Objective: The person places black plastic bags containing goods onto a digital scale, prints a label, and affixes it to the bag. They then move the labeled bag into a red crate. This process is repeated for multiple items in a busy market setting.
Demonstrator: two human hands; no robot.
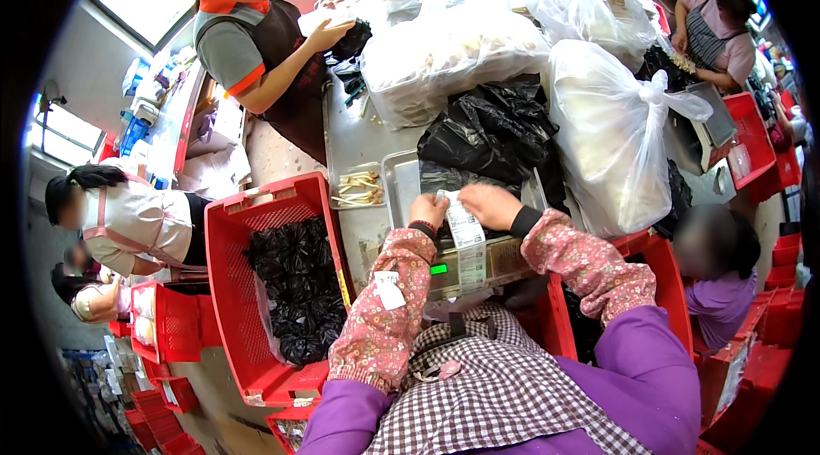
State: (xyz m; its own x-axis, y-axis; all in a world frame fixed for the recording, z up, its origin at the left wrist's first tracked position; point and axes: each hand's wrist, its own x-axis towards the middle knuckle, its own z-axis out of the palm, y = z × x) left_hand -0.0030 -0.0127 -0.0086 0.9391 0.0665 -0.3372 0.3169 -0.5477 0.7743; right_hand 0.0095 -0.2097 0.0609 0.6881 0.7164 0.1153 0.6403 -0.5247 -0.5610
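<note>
Both hands are at work at the centre of the frame. The left hand (pixel 429 211) has its fingers closed narrowly on the upper left edge of a strip of white printed paper labels (pixel 465 229). The right hand (pixel 489 206) is bent, its fingertips at the strip's upper right edge; whether they grip it or only touch it cannot be told. The strip hangs down across the front of a metal weighing scale (pixel 504 259), just beside its lit green display (pixel 438 269).

Directly above the hands, a crumpled black plastic bag (pixel 487 126) lies partly over a shallow silver metal tray (pixel 399 190). A bulging, knotted clear plastic bag (pixel 606 139) stands to the right on the grey metal counter (pixel 346 135). At centre left, a red plastic crate (pixel 222 259) contains black bundles (pixel 295 276).

Risks noted: the strip could tear or crease if the 2 hands pull unevenly. An exposed adhesive face, if any, could catch on the black bag's loose folds, which lie close by. Stray sticking to fabric is also possible: 1 white paper label (pixel 389 290) is on the floral left sleeve (pixel 363 340).
</note>
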